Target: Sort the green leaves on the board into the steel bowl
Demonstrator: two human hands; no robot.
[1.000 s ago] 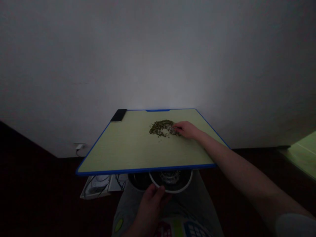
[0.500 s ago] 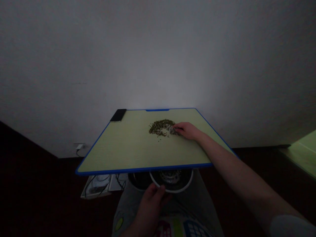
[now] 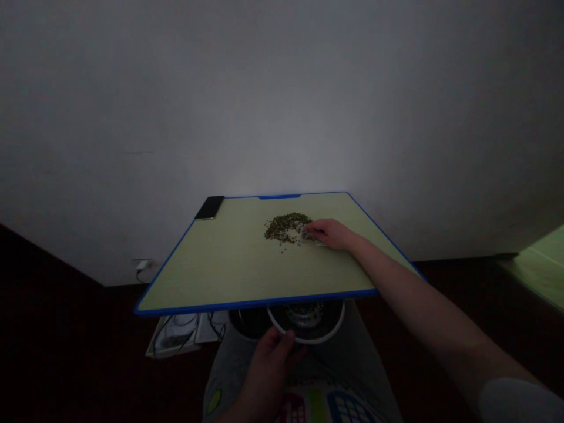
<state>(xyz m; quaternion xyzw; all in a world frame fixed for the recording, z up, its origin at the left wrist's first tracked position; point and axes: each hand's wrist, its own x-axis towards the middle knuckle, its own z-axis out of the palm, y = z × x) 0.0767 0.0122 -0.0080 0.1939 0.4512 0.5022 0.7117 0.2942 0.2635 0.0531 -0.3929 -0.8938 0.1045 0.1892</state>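
Small green-brown grains, like mung beans, form a loose ring-shaped pile (image 3: 284,224) on the tabletop. My right hand (image 3: 330,232) rests at the pile's right edge, fingers bent together over a whitish patch of grains; what the fingertips hold is too small to make out. Below the table's front edge, my left hand (image 3: 273,358) grips the pale rim of a bowl (image 3: 324,339), thumb on top. Whitish bits show inside that bowl, partly hidden by the table. A second dark bowl (image 3: 249,329) sits just left of it, above my lap.
The pale folding table (image 3: 220,270) has a blue edge and stands against a grey wall (image 3: 282,106). A black phone (image 3: 210,207) lies at its back left corner. A white plug (image 3: 141,265) sits in the wall, and a box with cables (image 3: 176,335) is on the floor.
My right hand has shifted very slightly at the pile's right edge, among the whitish grains. My left hand keeps its grip on the bowl rim. The view has tilted a little.
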